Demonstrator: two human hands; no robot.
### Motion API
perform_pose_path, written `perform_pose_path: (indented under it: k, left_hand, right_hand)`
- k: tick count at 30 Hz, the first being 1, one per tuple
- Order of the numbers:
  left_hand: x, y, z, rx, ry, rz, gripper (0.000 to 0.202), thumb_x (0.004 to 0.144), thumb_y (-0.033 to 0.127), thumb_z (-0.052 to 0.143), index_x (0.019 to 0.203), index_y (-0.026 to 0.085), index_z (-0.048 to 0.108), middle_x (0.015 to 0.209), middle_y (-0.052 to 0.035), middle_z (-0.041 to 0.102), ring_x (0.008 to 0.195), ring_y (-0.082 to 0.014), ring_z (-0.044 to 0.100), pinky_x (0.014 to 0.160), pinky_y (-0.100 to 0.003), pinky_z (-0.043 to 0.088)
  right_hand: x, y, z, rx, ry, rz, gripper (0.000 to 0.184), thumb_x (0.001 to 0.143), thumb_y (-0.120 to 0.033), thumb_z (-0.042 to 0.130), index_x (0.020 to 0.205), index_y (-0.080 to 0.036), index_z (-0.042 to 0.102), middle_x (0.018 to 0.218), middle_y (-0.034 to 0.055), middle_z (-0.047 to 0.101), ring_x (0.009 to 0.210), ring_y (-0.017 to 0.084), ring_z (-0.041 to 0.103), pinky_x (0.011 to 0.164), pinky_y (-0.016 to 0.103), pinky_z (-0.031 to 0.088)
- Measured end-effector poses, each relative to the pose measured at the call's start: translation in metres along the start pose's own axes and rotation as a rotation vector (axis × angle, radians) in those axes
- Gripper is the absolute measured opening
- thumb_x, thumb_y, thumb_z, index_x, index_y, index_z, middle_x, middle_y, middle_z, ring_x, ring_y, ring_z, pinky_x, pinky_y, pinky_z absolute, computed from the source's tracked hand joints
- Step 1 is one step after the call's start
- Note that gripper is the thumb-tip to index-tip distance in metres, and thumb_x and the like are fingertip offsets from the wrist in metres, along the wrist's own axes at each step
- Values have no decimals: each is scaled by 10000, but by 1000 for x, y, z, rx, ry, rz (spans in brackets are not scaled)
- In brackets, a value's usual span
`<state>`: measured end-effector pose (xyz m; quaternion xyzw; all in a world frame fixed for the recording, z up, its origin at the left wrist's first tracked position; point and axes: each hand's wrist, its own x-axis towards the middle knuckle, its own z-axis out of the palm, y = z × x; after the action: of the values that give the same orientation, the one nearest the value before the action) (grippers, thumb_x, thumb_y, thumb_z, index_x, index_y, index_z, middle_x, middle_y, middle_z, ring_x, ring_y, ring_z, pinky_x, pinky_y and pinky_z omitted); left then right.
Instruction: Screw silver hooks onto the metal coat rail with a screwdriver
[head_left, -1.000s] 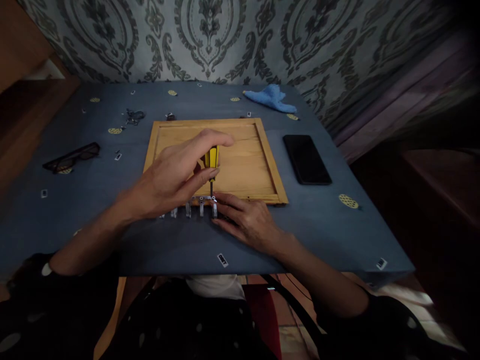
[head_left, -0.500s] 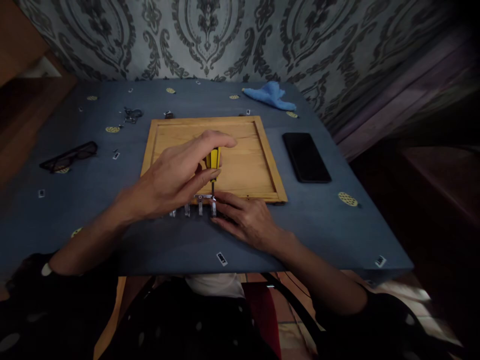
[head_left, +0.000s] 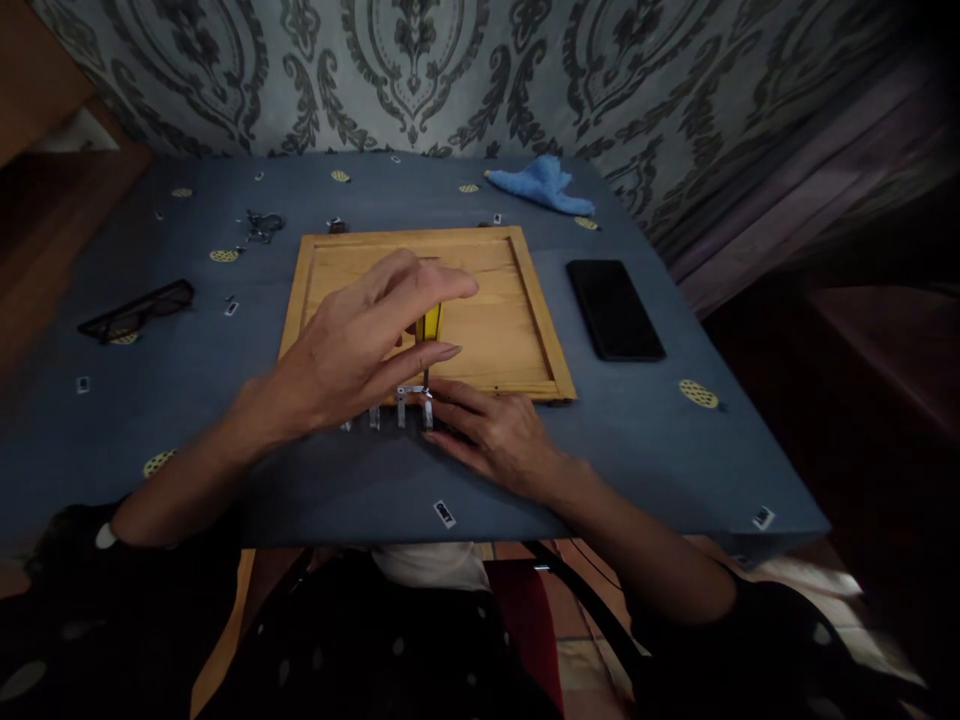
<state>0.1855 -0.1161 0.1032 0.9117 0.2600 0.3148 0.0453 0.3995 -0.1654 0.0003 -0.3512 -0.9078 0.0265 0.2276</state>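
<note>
My left hand (head_left: pixel 360 345) grips a yellow-handled screwdriver (head_left: pixel 430 330), held upright with its tip down at the near edge of a wooden tray (head_left: pixel 525 300). The tip meets the rightmost of several small metal brackets (head_left: pixel 400 408) lined up along that edge. My right hand (head_left: pixel 491 435) lies low on the blue table (head_left: pixel 225 400), its fingertips pressed against the rightmost bracket beside the screwdriver tip.
A black phone (head_left: pixel 615 310) lies right of the tray. Dark glasses (head_left: pixel 139 312) rest at the left. A blue cloth (head_left: pixel 544 185) sits at the back near the patterned wall. Keys (head_left: pixel 259 225) and small stickers dot the table. The table's near edge is close to my body.
My left hand's fingers have shifted round the screwdriver handle, covering more of it, as in turning. My right hand stays put.
</note>
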Motion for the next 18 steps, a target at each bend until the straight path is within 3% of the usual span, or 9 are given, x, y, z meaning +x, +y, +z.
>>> perform_pose_path:
  k: [4,9,18]
  left_hand:
    - [-3,-1,4,2,27,-52,347,966,226,614,1305,190,550,1262,-71,669,1186,-205,648,996,-345,558]
    - [-7,-4,4,-131,41,-86,443,952,228,638,1366,205,481,1302,-53,643,952,-132,683,864,-278,583]
    - [-2,1,-1,-68,58,-66,277,957,234,638,1220,159,597,1214,-53,703,934,-135,691,870,-251,580]
  right_hand:
    - [2,-1,-1,-14,40,-17,371,1068,-384,470,1208,-149,721,1300,106,708,946,226,761,622,308,585]
    - [3,-2,-3,-23,31,-24,338,1062,-365,493,1208,-154,713,1294,115,708,965,226,759,648,306,588]
    - [2,-2,-2,-20,5,-8,339,1055,-374,505,1225,-162,708,1308,117,700,980,221,754,672,291,595]
